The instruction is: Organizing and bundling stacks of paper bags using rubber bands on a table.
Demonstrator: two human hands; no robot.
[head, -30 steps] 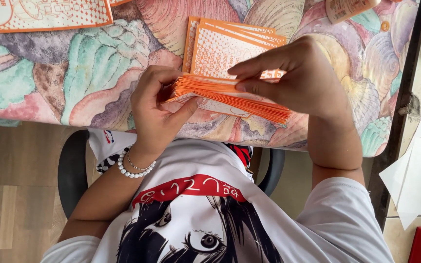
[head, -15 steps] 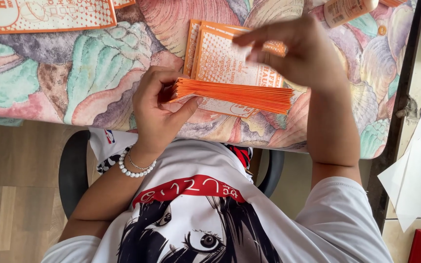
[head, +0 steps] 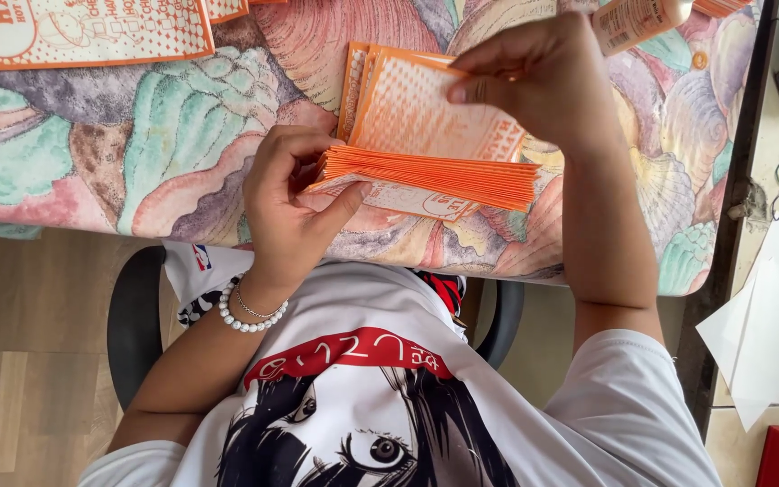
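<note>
Gripping the orange stack, left hand fingers clamp; raised right hand seemingly pinches one sheet.

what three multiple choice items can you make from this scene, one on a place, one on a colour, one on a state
1. Where does the small pile of orange sheets lie?
A. on the patterned tablecloth
B. on the floor
C. on the chair

2. What colour are the edges of the held stack?
A. blue
B. orange
C. black

3. What is the right hand doing?
A. resting flat on the table
B. gripping a pen
C. pinching one sheet above the pile

Answers: 1 A, the pile sits on the shell-patterned cloth beyond the stack. 2 B, the stack's layered edges show orange. 3 C, finger and thumb close on a sheet's top edge while the left hand grips the stack's end.
</note>
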